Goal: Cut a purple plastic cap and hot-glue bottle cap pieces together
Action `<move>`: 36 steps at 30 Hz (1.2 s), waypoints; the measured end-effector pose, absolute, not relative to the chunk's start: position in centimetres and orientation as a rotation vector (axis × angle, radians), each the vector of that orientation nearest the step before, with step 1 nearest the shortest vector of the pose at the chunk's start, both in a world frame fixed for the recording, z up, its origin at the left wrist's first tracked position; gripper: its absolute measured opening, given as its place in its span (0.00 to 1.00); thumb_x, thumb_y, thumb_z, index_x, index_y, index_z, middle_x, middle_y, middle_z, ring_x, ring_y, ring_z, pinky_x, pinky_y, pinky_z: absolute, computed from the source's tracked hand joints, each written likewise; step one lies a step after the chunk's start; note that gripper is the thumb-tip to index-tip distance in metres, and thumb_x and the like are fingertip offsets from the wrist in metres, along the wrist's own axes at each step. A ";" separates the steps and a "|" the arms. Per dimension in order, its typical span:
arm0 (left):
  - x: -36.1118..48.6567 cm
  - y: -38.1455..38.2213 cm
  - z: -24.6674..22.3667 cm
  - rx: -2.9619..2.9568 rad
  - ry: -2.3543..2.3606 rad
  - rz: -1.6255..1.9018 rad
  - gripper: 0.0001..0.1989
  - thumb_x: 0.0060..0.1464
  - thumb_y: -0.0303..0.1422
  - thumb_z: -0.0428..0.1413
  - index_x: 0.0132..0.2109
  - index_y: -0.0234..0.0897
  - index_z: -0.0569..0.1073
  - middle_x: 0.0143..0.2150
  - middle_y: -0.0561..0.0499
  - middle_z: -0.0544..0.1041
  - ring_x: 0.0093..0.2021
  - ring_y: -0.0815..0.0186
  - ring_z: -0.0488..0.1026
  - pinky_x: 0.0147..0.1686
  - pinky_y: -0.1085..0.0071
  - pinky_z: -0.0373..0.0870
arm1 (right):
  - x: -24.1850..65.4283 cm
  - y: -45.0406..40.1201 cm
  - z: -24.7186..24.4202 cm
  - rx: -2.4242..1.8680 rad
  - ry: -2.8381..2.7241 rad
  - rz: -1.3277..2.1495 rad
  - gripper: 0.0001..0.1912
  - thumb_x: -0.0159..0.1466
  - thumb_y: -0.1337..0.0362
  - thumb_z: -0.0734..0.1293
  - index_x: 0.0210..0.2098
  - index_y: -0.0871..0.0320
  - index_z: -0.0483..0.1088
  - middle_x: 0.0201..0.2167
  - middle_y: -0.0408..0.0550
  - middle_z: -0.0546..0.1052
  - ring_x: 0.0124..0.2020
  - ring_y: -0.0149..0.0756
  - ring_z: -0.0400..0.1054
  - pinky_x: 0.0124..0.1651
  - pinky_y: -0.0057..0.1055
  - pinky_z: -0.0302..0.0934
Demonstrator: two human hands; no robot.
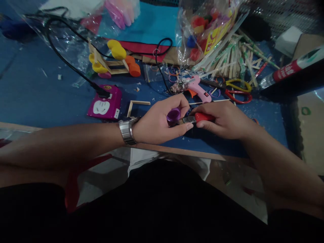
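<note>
The left hand (158, 118) curls around a small purple cap (173, 114), its round opening showing between finger and thumb, right above the table's near edge. The right hand (225, 118) grips a red-handled tool (204, 117), whose metal part points at the cap; I can't tell from here whether its tip touches. The left thumb reaches along beside that metal. A silver watch (127, 131) sits on the left wrist.

Just beyond the hands lies a pink glue gun (198, 89), with scissors (238, 86) in yellow and red to its right. Left of the hands are a wooden corner piece (139, 103) and a magenta power socket (105, 104) with a black plug in it. Behind these stands a stick frame (116, 63) with yellow and orange caps attached. Farther out on the blue table (65, 84), loose sticks (229, 60) fan out near a clear bag of bright pieces (198, 22).
</note>
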State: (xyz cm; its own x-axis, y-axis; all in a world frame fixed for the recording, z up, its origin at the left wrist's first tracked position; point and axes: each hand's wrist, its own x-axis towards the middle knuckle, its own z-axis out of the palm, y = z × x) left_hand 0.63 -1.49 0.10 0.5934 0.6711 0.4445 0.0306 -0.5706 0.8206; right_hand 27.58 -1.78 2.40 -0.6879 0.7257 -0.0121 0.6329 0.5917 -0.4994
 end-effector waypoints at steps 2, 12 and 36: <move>0.7 -1.4 0.0 2.003 0.561 0.983 0.13 0.63 0.35 0.64 0.40 0.42 0.66 0.34 0.55 0.70 0.31 0.68 0.64 0.32 0.67 0.63 | 27.6 -1.7 2.4 -1.133 -2.630 0.704 0.32 0.77 0.34 0.60 0.48 0.53 0.81 0.40 0.53 0.86 0.38 0.50 0.80 0.40 0.41 0.64; 0.3 -1.5 -0.1 2.047 0.612 0.837 0.11 0.65 0.37 0.62 0.41 0.42 0.67 0.36 0.54 0.69 0.32 0.66 0.64 0.34 0.67 0.64 | 27.7 -1.5 2.0 -1.092 -2.650 0.750 0.32 0.78 0.34 0.61 0.48 0.55 0.81 0.42 0.54 0.87 0.40 0.48 0.81 0.41 0.38 0.63; 0.2 -1.5 0.3 2.157 0.592 0.776 0.11 0.65 0.38 0.62 0.41 0.40 0.68 0.34 0.56 0.72 0.31 0.69 0.66 0.35 0.69 0.64 | 27.7 -1.6 2.9 -1.126 -2.680 0.869 0.34 0.76 0.33 0.61 0.51 0.56 0.82 0.42 0.56 0.87 0.40 0.50 0.80 0.41 0.39 0.64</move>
State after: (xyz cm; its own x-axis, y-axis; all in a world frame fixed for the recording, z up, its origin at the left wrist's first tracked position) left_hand 0.22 -1.49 0.33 0.7083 0.6202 0.3371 0.1618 -0.6076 0.7776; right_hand 27.73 -1.63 2.91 -0.7195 0.6846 -0.1171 0.6231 0.5617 -0.5443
